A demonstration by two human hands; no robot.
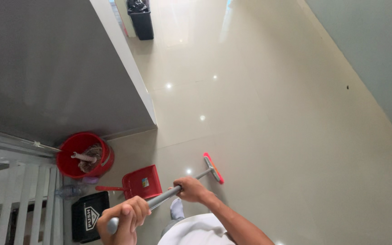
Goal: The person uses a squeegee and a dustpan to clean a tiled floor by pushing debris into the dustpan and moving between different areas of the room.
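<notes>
Nearby, black bin [90, 216] with white diamond label [91, 218].

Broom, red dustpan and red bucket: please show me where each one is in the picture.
broom [213, 168], head view, on the red bristle head.
red dustpan [141, 181], head view, on the flat pan.
red bucket [75, 143], head view, on the inner wall.

Bright, even indoor light fills the scene. The glossy floor [273, 113] mirrors small ceiling lamps as white pinpoints and carries a broad pale glare toward the top. The grey wall [46, 68] is darker, with soft shadow at its foot around the red bucket [85, 156]. Straight edges lean and splay near the borders from wide-angle distortion. Focus is sharp throughout.
</notes>
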